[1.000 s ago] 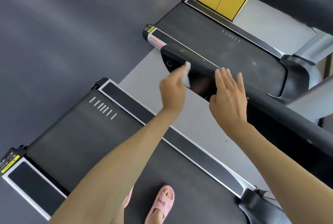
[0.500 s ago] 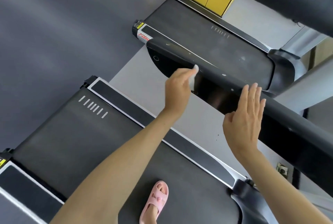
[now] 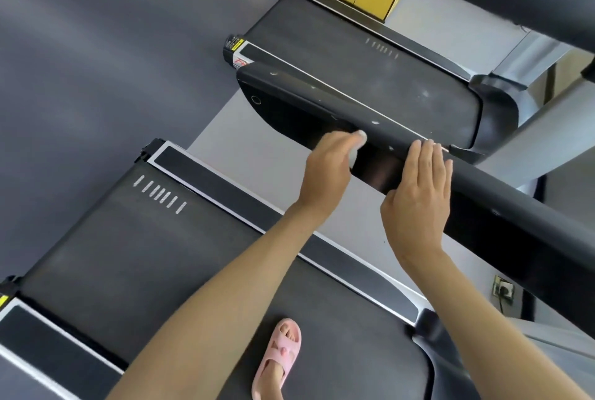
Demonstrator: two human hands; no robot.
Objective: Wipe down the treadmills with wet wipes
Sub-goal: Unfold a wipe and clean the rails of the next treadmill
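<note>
left hand (image 3: 325, 174) pinches white wet wipe (image 3: 360, 138) against long glossy black treadmill side rail (image 3: 289, 100); right hand (image 3: 418, 193) flat, fingers together, on rail; white specks (image 3: 375, 123) beyond left hand unwiped, looks early

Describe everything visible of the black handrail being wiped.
The handrail is a long black bar running diagonally from a rounded end at upper left toward lower right. Its top looks matte, with white flecks; its side face is glossy, with a small ring mark near the end. The left hand holds a wipe against the side face; the right hand lies flat over the top.
</note>
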